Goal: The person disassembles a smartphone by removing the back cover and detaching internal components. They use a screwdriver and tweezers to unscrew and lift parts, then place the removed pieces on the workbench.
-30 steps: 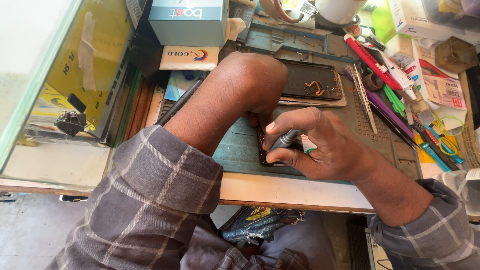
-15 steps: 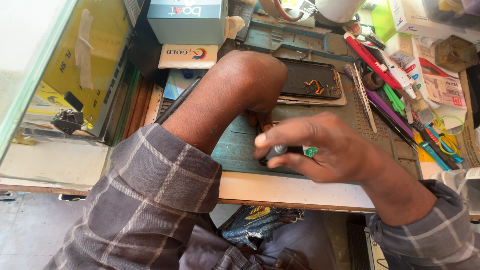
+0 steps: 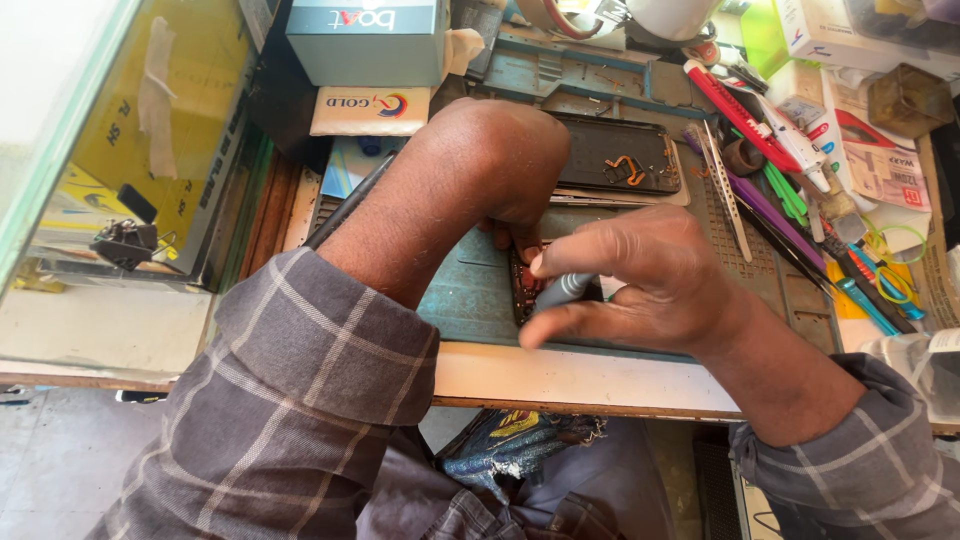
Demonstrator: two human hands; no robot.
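Cluttered with tools and boxes, the surface (image 3: 560,375) carries a blue-green work mat (image 3: 470,300) at its near edge, and on that mat lies a small opened phone (image 3: 522,290), mostly hidden under both hands. Its long axis seems to run away from the person, though too little shows to be sure.

The right hand (image 3: 640,285) is curled, its fingers pinching a grey-handled screwdriver (image 3: 562,291) that slants down and leftward toward the phone; the tip is hidden, so whether it touches cannot be told. The phone lies just left of and beneath this hand, so the right hand is the nearer one for tool work.

The left hand (image 3: 500,175) comes in from the far side, bent at the wrist, fingers pressed together on the phone's far end.

Beyond it rests a dark phone back cover (image 3: 615,155). To the right lie tweezers (image 3: 727,190), and coloured picks and drivers (image 3: 790,195). A teal box (image 3: 365,40) stands at the back.
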